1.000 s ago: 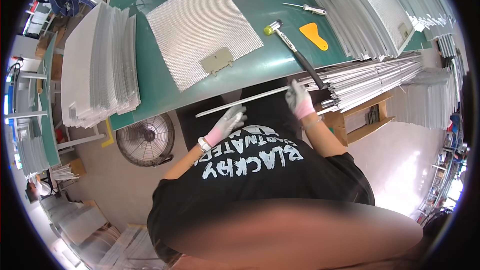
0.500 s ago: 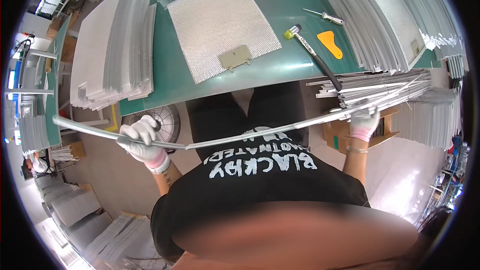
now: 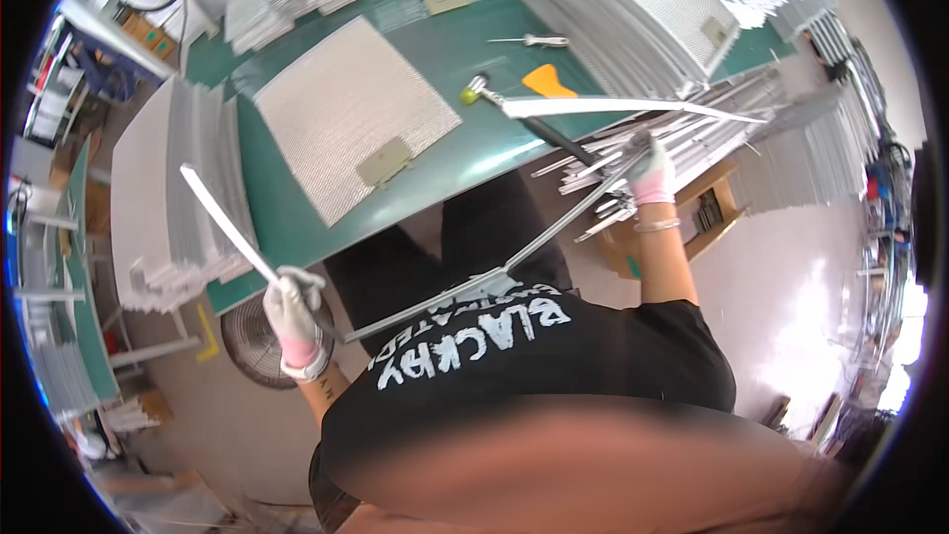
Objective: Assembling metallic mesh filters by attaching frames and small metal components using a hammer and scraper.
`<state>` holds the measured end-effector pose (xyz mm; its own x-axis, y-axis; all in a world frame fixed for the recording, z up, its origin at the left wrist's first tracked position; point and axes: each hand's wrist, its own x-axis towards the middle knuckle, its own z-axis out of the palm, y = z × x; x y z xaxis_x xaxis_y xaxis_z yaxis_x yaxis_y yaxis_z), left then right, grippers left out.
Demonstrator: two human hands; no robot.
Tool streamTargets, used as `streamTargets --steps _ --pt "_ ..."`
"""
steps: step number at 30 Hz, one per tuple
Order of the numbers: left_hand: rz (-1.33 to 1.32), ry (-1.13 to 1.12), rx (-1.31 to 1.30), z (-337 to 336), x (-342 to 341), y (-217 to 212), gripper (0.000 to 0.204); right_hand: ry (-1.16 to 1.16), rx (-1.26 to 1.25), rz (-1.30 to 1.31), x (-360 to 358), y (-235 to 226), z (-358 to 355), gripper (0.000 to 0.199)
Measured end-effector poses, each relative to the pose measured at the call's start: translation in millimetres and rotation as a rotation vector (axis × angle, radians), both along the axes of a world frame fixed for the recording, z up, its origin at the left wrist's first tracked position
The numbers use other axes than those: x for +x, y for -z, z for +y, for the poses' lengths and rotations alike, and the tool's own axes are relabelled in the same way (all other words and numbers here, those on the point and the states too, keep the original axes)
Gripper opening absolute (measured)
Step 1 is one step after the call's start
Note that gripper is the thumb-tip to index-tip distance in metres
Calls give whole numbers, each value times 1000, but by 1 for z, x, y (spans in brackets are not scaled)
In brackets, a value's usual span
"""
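A thin silver metal strip, bent into angled segments, spans between my hands in front of my black shirt. My gloved left hand is closed around it, with one straight end rising up and left past the fingers. My gloved right hand grips the strip's other side, above a pile of loose metal strips. Another pale length slants over the table beyond the right hand; I cannot tell whether it joins the held strip. A silver mesh panel lies on the green table, a beige plate on its near corner.
A hammer, an orange scraper and a screwdriver lie right of the panel. Stacks of mesh panels stand left and far right. Below are a floor fan and an open cardboard box.
The strip, a long shallow curve before, now shows sharp bends. My right hand has moved up and left in the view, my left hand lower. The whole view has turned and shifted.
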<state>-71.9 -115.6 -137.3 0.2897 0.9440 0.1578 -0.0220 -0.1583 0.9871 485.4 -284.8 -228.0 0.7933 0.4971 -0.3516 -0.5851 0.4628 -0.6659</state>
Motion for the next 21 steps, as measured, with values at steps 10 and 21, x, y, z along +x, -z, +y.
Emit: streamTargets --steps 10,21 --pt "5 87 -18 25 -36 -11 45 328 47 108 -35 -1 -29 25" --pt "85 152 -75 -16 26 14 39 -118 541 -320 -96 -192 73 21"
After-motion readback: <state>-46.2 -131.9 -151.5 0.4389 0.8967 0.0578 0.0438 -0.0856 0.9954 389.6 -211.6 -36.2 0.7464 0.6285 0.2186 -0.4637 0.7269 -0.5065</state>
